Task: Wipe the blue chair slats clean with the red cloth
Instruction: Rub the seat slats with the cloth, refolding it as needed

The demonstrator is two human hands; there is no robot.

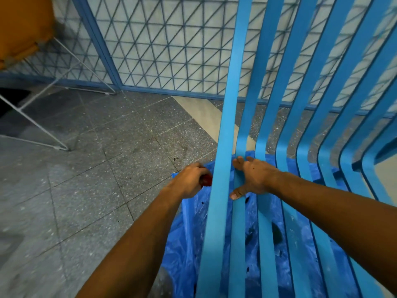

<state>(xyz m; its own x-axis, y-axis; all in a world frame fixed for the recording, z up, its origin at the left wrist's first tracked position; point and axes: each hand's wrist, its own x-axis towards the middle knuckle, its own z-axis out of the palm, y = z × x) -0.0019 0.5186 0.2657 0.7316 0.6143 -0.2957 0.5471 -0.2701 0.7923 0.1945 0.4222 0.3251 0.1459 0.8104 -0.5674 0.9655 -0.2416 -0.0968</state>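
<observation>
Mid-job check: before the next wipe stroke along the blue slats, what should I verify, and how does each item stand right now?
1. Red cloth in hand: ok, the left hand grips it, though the hand hides most of it.
2. Cloth at the outermost slat: ok, it sits at the slat's left edge.
3. Chair braced: ok, the right hand rests flat on the slats, fingers spread.
4. Slat surfaces clean: cannot tell.
5. Blue plastic sheet under the chair: ok, it lies beneath.
</observation>
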